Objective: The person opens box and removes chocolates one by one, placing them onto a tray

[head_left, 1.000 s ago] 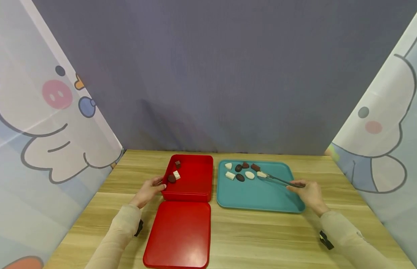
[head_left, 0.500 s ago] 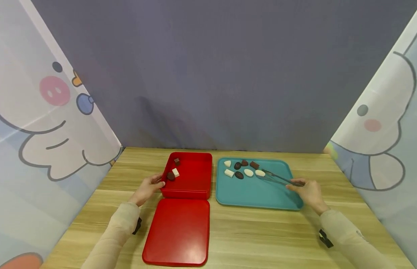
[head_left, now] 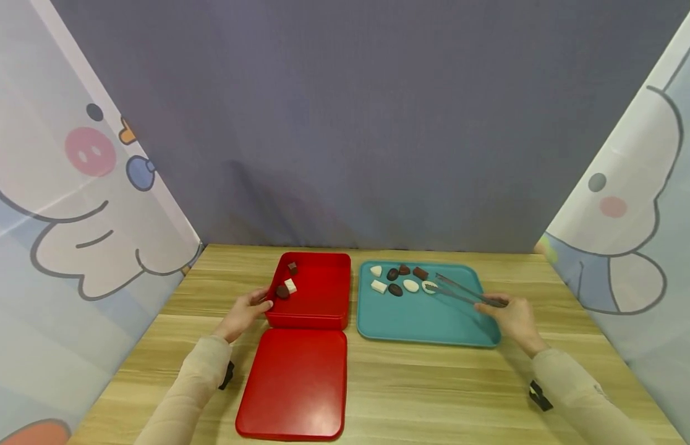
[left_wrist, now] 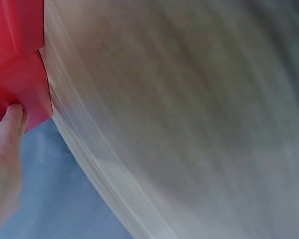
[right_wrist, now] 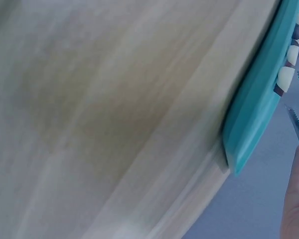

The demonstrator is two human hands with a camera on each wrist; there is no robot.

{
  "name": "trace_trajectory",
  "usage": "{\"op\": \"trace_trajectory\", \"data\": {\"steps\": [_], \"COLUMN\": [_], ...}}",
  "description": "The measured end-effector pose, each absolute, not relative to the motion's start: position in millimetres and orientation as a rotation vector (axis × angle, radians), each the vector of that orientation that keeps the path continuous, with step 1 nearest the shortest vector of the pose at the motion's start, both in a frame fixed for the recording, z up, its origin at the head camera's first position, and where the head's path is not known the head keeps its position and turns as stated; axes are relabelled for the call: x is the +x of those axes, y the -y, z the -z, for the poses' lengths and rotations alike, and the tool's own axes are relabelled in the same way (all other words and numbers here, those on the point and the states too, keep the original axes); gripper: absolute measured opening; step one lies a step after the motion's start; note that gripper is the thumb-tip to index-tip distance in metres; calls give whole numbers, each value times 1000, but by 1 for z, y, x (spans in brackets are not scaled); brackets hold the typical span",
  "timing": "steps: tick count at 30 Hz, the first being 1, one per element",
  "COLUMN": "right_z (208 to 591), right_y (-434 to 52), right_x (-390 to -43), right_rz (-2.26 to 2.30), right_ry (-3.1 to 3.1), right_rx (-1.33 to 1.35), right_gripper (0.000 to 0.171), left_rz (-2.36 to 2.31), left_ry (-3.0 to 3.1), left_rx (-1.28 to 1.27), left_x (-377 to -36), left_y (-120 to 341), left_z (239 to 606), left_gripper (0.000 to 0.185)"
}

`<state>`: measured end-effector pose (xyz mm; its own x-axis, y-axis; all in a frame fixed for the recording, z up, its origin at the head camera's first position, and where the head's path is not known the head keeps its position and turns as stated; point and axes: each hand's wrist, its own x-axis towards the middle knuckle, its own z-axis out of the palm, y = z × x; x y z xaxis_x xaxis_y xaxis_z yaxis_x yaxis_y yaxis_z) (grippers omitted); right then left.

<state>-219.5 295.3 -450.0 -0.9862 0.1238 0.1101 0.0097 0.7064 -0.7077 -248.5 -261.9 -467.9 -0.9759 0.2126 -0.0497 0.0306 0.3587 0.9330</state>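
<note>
Pinching spread tongs (head_left: pixel 456 296) in my right hand (head_left: pixel 512 318), I should straddle the rightmost white oval chocolate (head_left: pixel 428 291) on the teal tray (head_left: pixel 423 321), then squeeze evenly; my left hand (head_left: pixel 243 316) lies uncurled against the red box (head_left: pixel 308 321).

Grey tongs (head_left: pixel 456 295): gripped in the right hand (head_left: pixel 512 318), arms splayed wide, one tip over a white oval candy (head_left: pixel 430 290) | teal tray (head_left: pixel 423 318): lying flat, candies (head_left: pixel 411 286) kinda bunched far-left | red box (head_left: pixel 323 290): open-topped, three inside, left hand (head_left: pixel 242 316) touching
</note>
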Motion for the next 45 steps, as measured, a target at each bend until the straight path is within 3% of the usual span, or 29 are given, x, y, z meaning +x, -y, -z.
{"op": "trace_trajectory", "data": {"steps": [14, 32, 45], "right_z": [428, 411, 407], "right_y": [-280, -221, -178], "right_x": [-215, -241, -264], "right_rz": [-1180, -1561, -1543], "right_ry": [2774, 2712, 2662], "right_rx": [-117, -30, 16], "right_gripper": [65, 74, 60], "left_rz": [-1675, -1686, -1654], "left_ry": [-2442, -2429, -2442], "left_rx": [233, 218, 206], "left_x": [-249, -248, -248], "left_y": [264, 264, 264], "left_z": [470, 469, 468], "left_gripper": [56, 56, 56]}}
